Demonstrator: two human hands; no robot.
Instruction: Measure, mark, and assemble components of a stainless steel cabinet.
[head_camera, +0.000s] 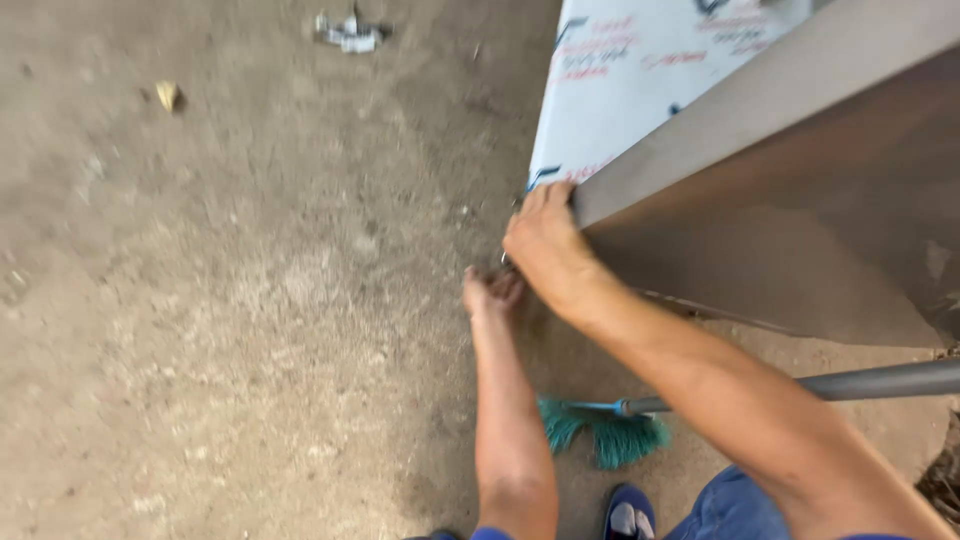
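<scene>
Right hand: the right hand (545, 240) is up on the corner of a big metal sheet (800, 190), fingers curled over its edge and clamped on it, knuckles toward the camera.
Left hand: the left hand (490, 292) sits just below and a bit left of the right one, down low by the same corner. Fingers look bunched together, but whether they're actually pinching anything can't be told, the right hand hides part of it.
Metal sheet: grey and dull on the face running away to the right of the hands, with a white film (640, 80) with red and blue print on the side above them. It stands tilted on the ground.
Broom: a green-bristled broom (600, 432) lies below the hands, between the two forearms, its grey handle (880, 380) running off to the right under the right arm.
Ground: dusty bare concrete floor (220, 300) spreads left of the hands.
Bits on the floor: a crumpled scrap (348, 34) and a small yellowish chip (167, 94), both well away up and to the left.
Feet: a blue shoe (628, 512) right beneath the broom.
</scene>
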